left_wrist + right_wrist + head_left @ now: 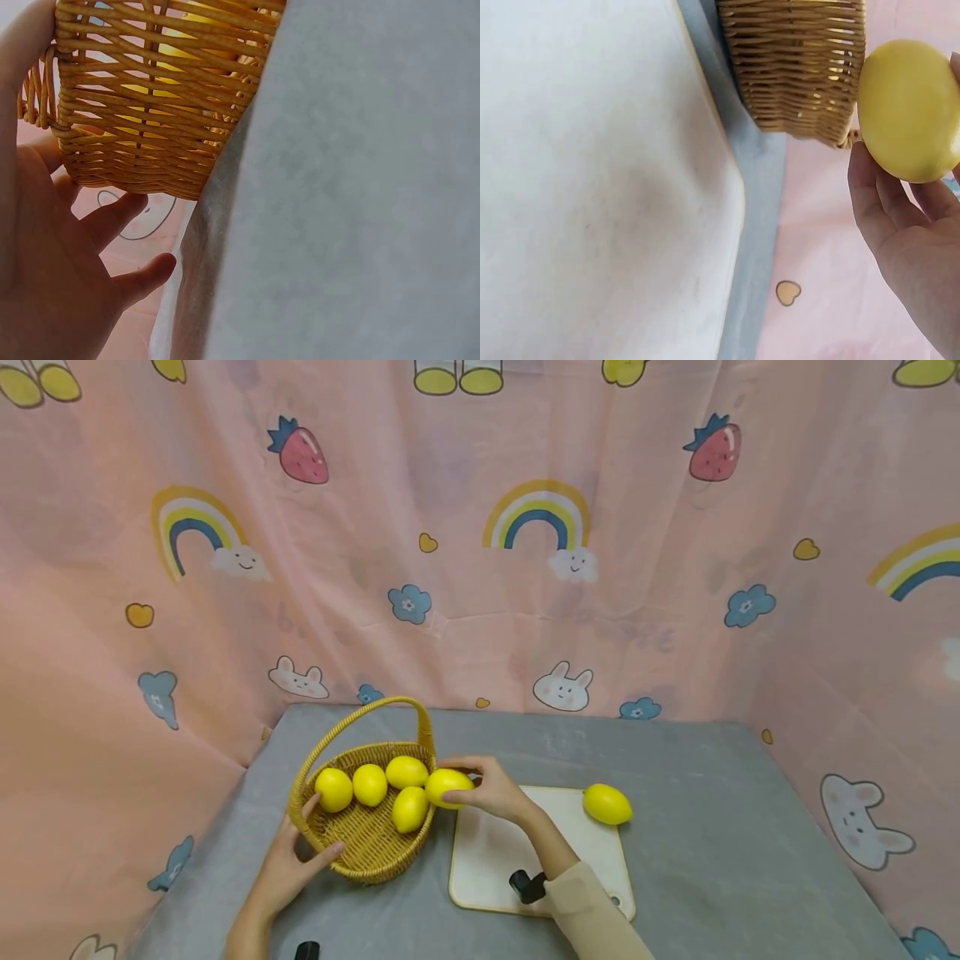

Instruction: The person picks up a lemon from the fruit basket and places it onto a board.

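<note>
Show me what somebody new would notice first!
Probably the bright yellow lemons: four sit in the wicker basket, the right hand holds a fifth by the rim, and a sixth lies at the far right corner of the white board. Behind hangs a pink curtain with rainbows.

Wrist views: basket (795, 75) cut off at top, lemons (370, 785) inside mostly hidden. Head view: board (487, 860) partly behind sleeve (596, 914).
</note>
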{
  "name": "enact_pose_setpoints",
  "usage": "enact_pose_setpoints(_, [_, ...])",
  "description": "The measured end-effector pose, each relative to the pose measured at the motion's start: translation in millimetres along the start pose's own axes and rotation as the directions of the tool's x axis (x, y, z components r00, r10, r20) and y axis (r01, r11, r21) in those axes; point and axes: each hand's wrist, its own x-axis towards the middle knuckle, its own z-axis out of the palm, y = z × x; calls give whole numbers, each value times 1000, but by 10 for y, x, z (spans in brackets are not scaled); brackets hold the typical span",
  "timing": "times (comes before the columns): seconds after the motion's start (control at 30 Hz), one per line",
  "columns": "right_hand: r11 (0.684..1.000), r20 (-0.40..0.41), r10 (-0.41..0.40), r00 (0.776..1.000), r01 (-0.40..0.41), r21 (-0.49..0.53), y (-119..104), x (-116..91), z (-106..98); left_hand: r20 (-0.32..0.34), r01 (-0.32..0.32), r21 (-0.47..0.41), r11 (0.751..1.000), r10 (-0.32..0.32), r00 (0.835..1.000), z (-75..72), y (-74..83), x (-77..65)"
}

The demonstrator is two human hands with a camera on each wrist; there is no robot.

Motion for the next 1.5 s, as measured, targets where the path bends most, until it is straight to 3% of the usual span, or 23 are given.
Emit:
enact_pose_setpoints(0.73, [998,-61,59,996,-61,-19,232,-270,-159,-7,-31,2,1000,31,999,8,5,21])
enact_pose_setpoints(1.07, [990,-111,137,984,-140,-15,391,-519,-261,-5,-11,-3,1000,11,1000,24,16,22])
enact_pose_setpoints(1.5, [976,-153,201,968,-211,-49,427,-810,-484,-1,0,-14,1000,0,1000,6,11,2])
